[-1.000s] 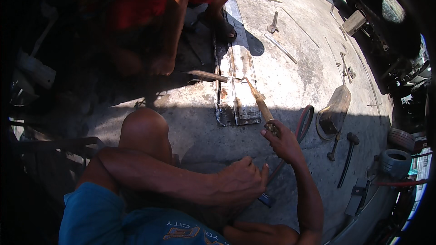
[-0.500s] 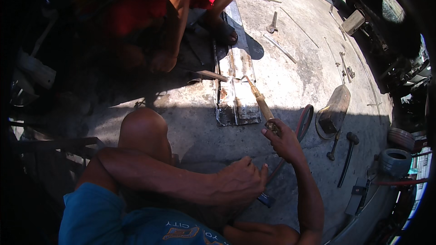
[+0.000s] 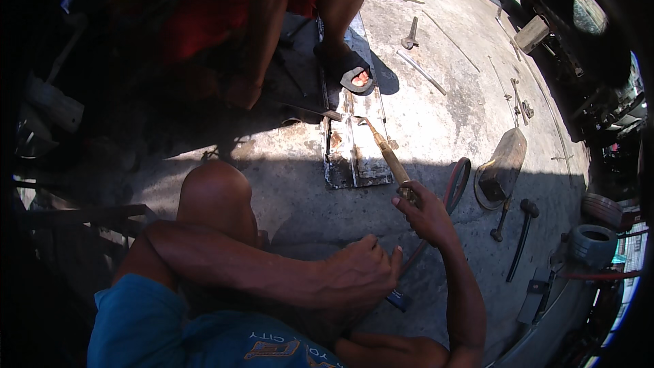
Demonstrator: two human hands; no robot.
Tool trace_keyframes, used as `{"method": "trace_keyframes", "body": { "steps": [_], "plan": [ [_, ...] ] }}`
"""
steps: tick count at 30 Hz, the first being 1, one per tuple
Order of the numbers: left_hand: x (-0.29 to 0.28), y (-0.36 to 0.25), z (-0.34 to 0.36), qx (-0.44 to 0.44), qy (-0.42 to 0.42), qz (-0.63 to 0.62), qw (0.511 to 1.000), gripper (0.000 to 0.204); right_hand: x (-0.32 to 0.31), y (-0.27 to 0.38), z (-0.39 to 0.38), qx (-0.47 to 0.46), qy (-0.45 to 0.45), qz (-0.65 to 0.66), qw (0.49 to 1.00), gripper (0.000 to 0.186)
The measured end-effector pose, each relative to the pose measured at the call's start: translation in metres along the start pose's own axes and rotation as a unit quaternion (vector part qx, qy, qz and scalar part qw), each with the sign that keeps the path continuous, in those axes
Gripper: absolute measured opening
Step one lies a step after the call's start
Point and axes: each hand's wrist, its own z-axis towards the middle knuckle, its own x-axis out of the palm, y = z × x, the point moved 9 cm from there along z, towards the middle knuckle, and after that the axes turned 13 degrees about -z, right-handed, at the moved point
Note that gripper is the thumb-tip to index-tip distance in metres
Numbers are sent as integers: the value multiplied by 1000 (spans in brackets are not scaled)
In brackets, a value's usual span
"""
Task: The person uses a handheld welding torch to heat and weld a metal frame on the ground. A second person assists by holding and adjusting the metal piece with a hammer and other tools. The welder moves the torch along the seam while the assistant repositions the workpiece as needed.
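My right hand [image 3: 426, 215] is closed round the handle of a brass gas torch [image 3: 387, 157]. Its bent tip sits over a long, scorched metal panel [image 3: 371, 172] on the concrete, close to a raised seam. No flame can be made out in the sunlight. My left hand [image 3: 361, 269] is curled closed in front of my body; its fingertips are hidden, so what it may hold does not show. Across from me, a co-worker's sandalled foot [image 3: 357, 78] presses on the panel. A narrow metal bar [image 3: 327, 114] reaches from the co-worker's shaded hand [image 3: 244, 92] onto it.
A hose [image 3: 458, 180] loops beside my right hand. To the right lie a heavy metal block [image 3: 503, 163], a hammer [image 3: 524, 232] and rubber rings [image 3: 593, 244]. A wrench [image 3: 410, 34] and a metal tube [image 3: 422, 71] lie farther off on the sunlit concrete.
The co-worker's foot has come toward me and rightward along the panel. The torch tip has shifted slightly left and down, while my left hand stays put.
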Motion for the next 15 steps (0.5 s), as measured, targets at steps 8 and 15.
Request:
{"method": "trace_keyframes", "body": {
  "steps": [8,15],
  "plan": [
    [-2,1,1,-1,14,-6,1000,54,-2,-3,3,-3,4,3,1000,50],
    [-3,1,1,2,9,5,1000,55,-5,-5,10,16,-2,7,1000,52]
  ]
}}
